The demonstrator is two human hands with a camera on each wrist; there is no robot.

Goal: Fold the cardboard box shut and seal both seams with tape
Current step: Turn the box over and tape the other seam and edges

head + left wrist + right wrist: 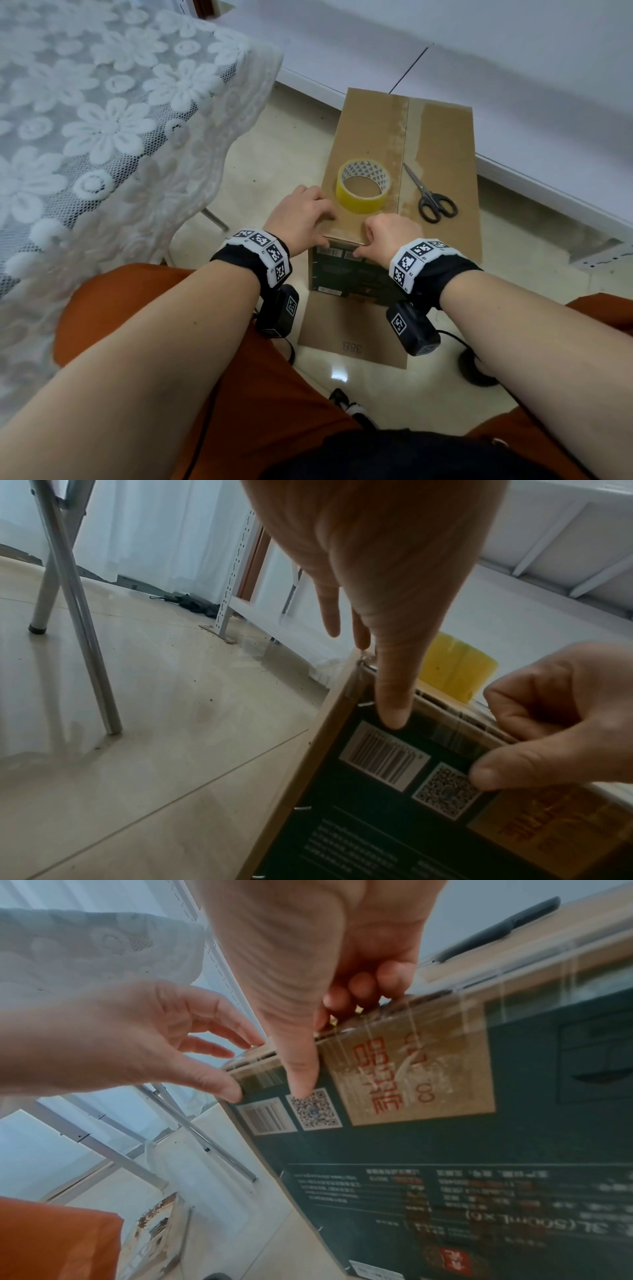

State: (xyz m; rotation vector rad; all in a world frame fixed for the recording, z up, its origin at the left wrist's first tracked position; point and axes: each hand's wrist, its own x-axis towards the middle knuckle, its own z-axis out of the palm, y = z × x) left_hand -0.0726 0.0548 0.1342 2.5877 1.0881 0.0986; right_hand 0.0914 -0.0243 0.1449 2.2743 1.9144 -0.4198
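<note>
The brown cardboard box [370, 137] stands on the floor with its top flaps folded flat and a seam running down the middle. On top lie a yellow tape roll [356, 202] and black scissors [433, 202]. My left hand [329, 230] rests at the near left corner, fingers straight on top, thumb [394, 718] pressing the dark printed side above the barcode. My right hand [364, 240] pinches the near top edge, fingers curled on top and thumb [301, 1091] on the QR code. Glossy clear tape [445, 1010] wraps over that edge.
A table under a white lace cloth [102, 120] stands to the left on metal legs [68, 615]. A white wall base runs behind the box. A loose cardboard sheet [352, 335] lies on the tiles between the box and my knees.
</note>
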